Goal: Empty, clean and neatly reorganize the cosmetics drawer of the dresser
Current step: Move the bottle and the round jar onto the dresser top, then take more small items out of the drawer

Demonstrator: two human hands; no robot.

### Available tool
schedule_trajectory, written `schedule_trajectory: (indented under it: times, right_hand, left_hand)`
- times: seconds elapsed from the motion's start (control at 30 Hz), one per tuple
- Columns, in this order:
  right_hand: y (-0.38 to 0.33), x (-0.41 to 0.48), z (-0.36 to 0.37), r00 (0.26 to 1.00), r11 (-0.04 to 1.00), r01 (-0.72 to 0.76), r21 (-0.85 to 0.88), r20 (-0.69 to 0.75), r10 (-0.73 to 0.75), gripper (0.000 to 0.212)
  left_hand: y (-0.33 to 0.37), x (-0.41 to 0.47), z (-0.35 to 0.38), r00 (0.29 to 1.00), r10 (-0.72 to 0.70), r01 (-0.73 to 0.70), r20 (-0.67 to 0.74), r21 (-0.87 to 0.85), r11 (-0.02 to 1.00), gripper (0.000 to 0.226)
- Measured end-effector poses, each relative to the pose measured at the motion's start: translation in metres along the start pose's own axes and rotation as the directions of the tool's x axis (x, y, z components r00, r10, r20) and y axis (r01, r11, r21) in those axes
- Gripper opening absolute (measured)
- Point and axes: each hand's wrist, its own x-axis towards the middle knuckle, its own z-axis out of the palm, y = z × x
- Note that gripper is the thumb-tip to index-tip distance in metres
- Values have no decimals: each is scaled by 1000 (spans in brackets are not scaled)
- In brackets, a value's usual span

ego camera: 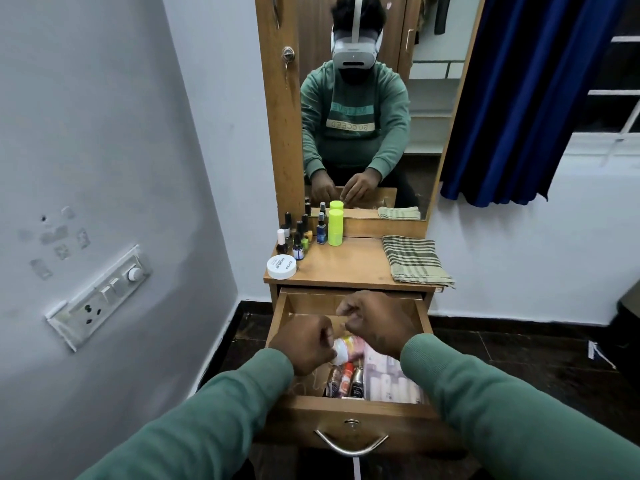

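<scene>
**Both hands working inside the open cosmetics drawer**

The drawer [391, 419] is standing pulled out toward you, light brown wood with a curved metal handle [351, 444] on its front. Your left hand [304, 346] is curling round a white-capped bottle [341, 351] with an orange and pink label, holding it tilted over the drawer's middle. Your right hand [377, 323] is hovering just beside it with fingers bent inward. I cannot tell whether they are pinching anything, since the back of the hand is facing the camera.

Near the front wall a few small bottles [348, 377] are lying side by side, and a pale pink patterned pack [389, 375] is lying along the right side. Your right sleeve is covering part of the pack, and the labels are too blurred to read. Much of the drawer floor is hiding behind your hands.

Beyond, on the dresser top [346, 268], a white round jar [281, 267], a cluster of nail polish bottles [294, 237], a blue spray bottle [322, 232], a neon yellow container [335, 227] and a folded striped cloth [414, 259] are sitting before the mirror [363, 116].
</scene>
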Motion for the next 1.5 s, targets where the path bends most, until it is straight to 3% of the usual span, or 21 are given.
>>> schedule_trajectory:
  times: [0.13,0.3,0.47,0.7,0.83,0.97,1.1,1.17,1.27,1.37,1.5]
  right_hand:
    - [0,-9,14,992,997,48,-59,122,-41,11]
    - [0,-12,34,969,989,90,-119,238,-60,20]
    - [5,-13,48,944,967,173,-187,310,-109,20]
    - [3,-15,55,924,903,284,-322,342,-169,26]
    - [2,-15,55,920,900,287,-329,357,-163,30]
    - [-3,-16,52,939,936,248,-250,300,-169,17]
    - [-10,-15,39,982,994,101,35,156,-105,13]
    - [-17,-7,28,995,975,15,222,91,-36,12]
    - [-28,13,8,997,919,-28,394,-61,57,13]
    - [-38,42,-10,970,905,2,426,-222,103,16]
    - [-40,82,-18,931,907,9,421,-334,146,20]
  left_hand:
    - [3,-5,8,965,-148,129,217,97,987,21]
    - [-1,-7,20,897,-275,230,345,167,959,38]
    - [1,-6,23,850,-328,287,411,160,945,34]
    - [5,-8,22,843,-333,335,422,73,939,30]
    - [4,-12,13,859,-361,397,364,-25,918,38]
    - [6,-17,-7,902,-340,385,267,-139,912,41]
    - [11,-21,-32,952,-292,305,89,-212,929,43]
    - [12,-17,-47,966,-258,237,-33,-299,924,42]
    - [19,-8,-62,951,-234,121,-202,-454,883,27]
    - [22,14,-67,909,-265,28,-321,-587,809,6]
    - [24,47,-64,873,-294,-33,-389,-649,760,35]
